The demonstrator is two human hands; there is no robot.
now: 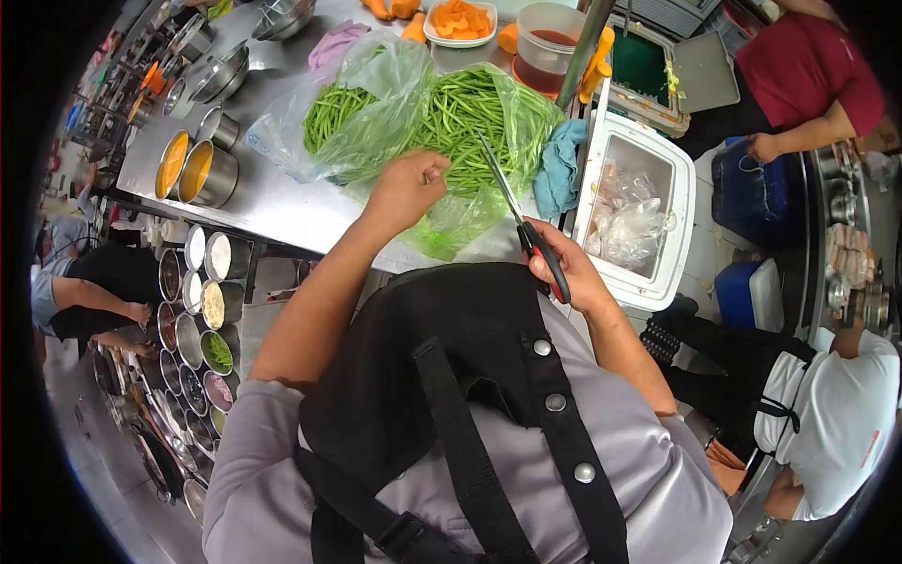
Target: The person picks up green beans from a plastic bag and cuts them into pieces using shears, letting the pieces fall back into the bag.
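Observation:
My right hand [575, 271] grips the black and red handles of a pair of scissors [512, 199]. The blades point up and away, over the pile of green beans [470, 117]. My left hand [409, 191] is at the near edge of the beans with its fingers curled in; whatever they may hold is hidden. The beans lie in an opened green-tinted plastic bag [521, 108]. Beside them to the left, a clear plastic bag [376, 70] covers more green beans [336, 117].
A blue cloth [561, 169] lies right of the beans, next to a white bin [678, 211] holding plastic bags. Metal pots [209, 174] stand on the steel table [272, 211] at left. Behind are a tub of orange pieces [460, 21] and a clear bucket [547, 47]. Other people stand on both sides.

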